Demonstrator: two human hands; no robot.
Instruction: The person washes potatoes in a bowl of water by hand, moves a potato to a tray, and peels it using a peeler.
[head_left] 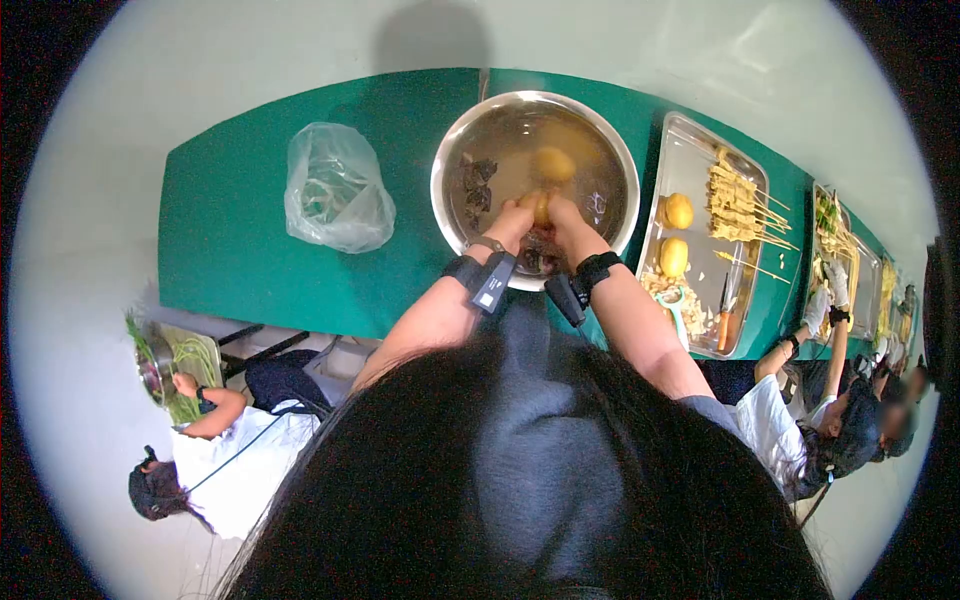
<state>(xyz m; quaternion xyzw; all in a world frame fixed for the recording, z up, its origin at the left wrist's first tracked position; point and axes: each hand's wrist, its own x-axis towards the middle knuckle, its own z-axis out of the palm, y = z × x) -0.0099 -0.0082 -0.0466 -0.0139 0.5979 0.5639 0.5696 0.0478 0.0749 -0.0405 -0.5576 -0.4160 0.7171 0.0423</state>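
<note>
Both hands are inside a round metal basin (441, 215) of water. My left hand (512, 222) and my right hand (570, 224) are closed together around a yellow potato (540, 207). A second potato (552, 165) lies in the water just beyond them. Dark, crinkled pieces (478, 182) sit at the left side of the basin, and more dark bits (540, 258) show below my wrists. The hands partly cover the held potato.
Left of the basin lies a clear plastic bag (340, 188) on the green table (230, 220). On the right, a metal tray (702, 140) holds two potatoes (676, 232), skewered food (733, 200), peelings, a peeler (680, 318) and an orange-handled knife (725, 320). Other people work on both sides.
</note>
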